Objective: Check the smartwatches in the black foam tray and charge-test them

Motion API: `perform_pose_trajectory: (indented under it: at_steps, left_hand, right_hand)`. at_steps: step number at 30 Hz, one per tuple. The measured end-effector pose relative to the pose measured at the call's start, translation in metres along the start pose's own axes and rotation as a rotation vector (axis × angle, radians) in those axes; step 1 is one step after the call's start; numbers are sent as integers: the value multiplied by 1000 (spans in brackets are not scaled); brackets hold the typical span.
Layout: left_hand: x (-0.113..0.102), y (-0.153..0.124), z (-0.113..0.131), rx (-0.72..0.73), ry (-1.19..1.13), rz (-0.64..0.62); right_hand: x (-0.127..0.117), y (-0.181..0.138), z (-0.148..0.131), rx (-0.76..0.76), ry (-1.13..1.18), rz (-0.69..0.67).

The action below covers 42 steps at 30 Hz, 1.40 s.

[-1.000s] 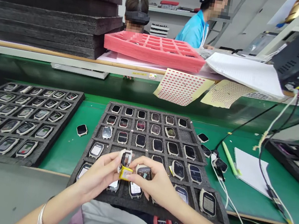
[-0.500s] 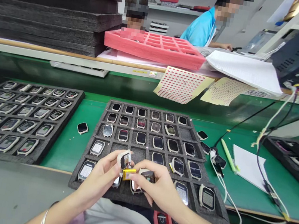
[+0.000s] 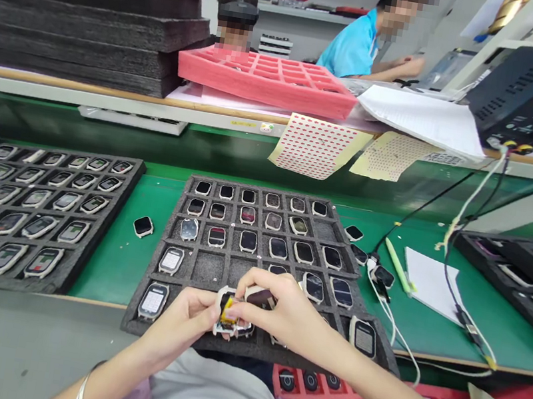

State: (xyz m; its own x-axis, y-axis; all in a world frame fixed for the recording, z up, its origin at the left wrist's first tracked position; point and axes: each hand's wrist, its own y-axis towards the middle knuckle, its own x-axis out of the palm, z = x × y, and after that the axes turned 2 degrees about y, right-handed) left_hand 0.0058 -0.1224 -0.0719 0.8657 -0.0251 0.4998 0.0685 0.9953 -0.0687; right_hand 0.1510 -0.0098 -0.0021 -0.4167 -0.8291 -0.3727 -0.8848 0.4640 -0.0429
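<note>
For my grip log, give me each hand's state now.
Left hand: closed, holding an off-white, rounded, open watch case.
Right hand: closed, holding a dark, rounded watch part, touching a flat yellow piece.

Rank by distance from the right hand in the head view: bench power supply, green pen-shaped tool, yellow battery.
1. Yellow battery: right at the right hand, by its thumb.
2. Green pen-shaped tool: to the right, on the green workbench.
3. Bench power supply: far right, up on the shelf.
</note>
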Motion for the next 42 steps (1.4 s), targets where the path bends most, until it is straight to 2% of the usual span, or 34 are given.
perform_pose_trajectory:
  at_steps: [2, 7, 15, 19, 23, 28, 34, 38, 42]
  left_hand:
    - [-1, -2, -1, 2, 23, -12]
    - [-2, -5, -4, -16, 13, -57]
    - [9, -6, -2, -155, -351, -126]
    - [12, -9, -1, -128, -385, -108]
    - [11, -9, -4, -168, -401, -173]
    - [7, -8, -9, -193, -412, -212]
    - [9, -8, -9, -258, -413, -234]
    - [10, -8, -11, -297, -412, -249]
    - [10, -8, -14, -346, -447, -247]
  right_hand:
    - [-2, 1, -3, 36, -29, -6]
    - [-10, 1, -10, 108, -32, -178]
    - [-5, -1, -10, 119, 89, -145]
    - [-5, -4, -4, 219, 205, -179]
    - [-6, -5, 3, 306, 267, -187]
    - [-7, -6, 2, 286, 225, -199]
    - [-12, -6, -6, 115, 97, -202]
    - [-11, -7, -3, 119, 102, -260]
    - [-9, -9, -2, 109, 43, -230]
